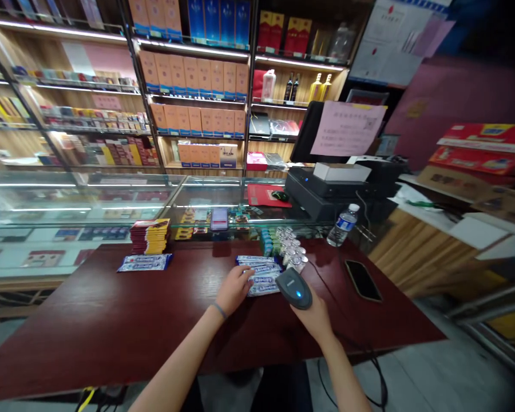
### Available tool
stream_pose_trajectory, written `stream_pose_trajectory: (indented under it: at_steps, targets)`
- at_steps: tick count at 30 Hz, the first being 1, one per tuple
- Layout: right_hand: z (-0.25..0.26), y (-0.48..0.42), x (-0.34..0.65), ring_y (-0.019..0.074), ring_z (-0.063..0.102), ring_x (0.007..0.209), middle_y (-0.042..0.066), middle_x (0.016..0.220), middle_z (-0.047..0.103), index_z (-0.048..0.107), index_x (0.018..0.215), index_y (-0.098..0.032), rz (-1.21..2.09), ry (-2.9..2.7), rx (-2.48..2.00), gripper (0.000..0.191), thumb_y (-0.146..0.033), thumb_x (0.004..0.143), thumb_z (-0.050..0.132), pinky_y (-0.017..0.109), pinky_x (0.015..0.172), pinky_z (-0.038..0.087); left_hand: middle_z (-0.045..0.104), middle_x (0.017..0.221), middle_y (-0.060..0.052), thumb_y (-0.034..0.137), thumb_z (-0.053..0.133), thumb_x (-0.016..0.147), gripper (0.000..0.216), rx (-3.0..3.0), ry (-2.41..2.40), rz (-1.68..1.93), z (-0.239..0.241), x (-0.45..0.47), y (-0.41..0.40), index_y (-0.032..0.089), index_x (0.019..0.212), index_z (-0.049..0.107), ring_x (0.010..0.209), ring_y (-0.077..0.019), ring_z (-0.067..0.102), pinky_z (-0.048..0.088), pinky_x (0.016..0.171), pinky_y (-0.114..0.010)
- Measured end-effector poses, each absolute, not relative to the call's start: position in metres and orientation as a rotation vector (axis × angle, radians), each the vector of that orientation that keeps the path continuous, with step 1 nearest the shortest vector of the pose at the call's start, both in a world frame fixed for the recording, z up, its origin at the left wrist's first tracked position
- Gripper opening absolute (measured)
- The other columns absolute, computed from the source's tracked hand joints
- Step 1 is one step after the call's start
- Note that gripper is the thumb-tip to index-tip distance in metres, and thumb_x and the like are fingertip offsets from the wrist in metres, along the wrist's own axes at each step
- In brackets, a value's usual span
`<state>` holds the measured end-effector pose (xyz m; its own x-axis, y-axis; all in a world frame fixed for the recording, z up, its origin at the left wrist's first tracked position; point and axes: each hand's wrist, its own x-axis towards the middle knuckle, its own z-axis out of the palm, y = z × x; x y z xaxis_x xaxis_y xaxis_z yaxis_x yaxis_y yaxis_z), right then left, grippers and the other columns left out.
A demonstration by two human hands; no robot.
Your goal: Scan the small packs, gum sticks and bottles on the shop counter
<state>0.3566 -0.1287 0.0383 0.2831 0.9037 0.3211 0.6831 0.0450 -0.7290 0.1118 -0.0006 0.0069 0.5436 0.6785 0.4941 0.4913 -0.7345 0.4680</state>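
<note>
My right hand (315,317) is wrapped round the grip of a dark barcode scanner (292,289), whose blue light is lit. The scanner's head hangs above the right end of several blue-and-white packets (264,281) lying side by side on the table. At their left ends, my left hand (234,290) has its fingers bent together on a packet; the fingertips are partly hidden. Behind the packets stand rows of small silver-topped containers (292,249) and green-blue packs (268,241). More blue-and-white packets (145,262) lie at the left, in front of a stack of red-and-yellow packs (150,236).
On the dark red table (163,326), a phone (363,280) and a water bottle (342,226) are at the right. A scanner cable runs across the right side. Beyond are a glass counter (214,191), a small screen (219,219), a cash register (326,191) and stocked shelves.
</note>
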Motion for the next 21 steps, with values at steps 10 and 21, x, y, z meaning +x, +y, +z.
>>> stream_pose_trajectory:
  at_steps: [10, 21]
  targets:
    - [0.043, -0.137, 0.367, 0.0266, 0.074, 0.085, 0.005, 0.084, 0.077, 0.058, 0.117, -0.023, 0.32, -1.433, -1.7, 0.045, -0.03, 0.074, 0.061, 0.034, 0.077, 0.057, 0.065, 0.113, -0.013, 0.032, 0.061, 0.089, 0.034, 2.624, 0.976, 0.778, -0.003, 0.15, -0.004, 0.023, 0.122, 0.065, 0.103, -0.0262, 0.059, 0.048, 0.092, -0.042]
    - [0.044, -0.136, 0.364, 0.0269, 0.074, 0.076, 0.004, 0.08, 0.076, 0.059, 0.115, -0.024, 0.243, -1.428, -1.749, 0.043, -0.032, 0.072, 0.06, 0.031, 0.066, 0.055, 0.07, 0.102, -0.012, 0.031, 0.05, 0.096, 0.03, 2.46, 0.933, 0.816, 0.002, 0.148, -0.001, 0.021, 0.117, 0.068, 0.097, -0.0234, 0.062, 0.049, 0.091, -0.038]
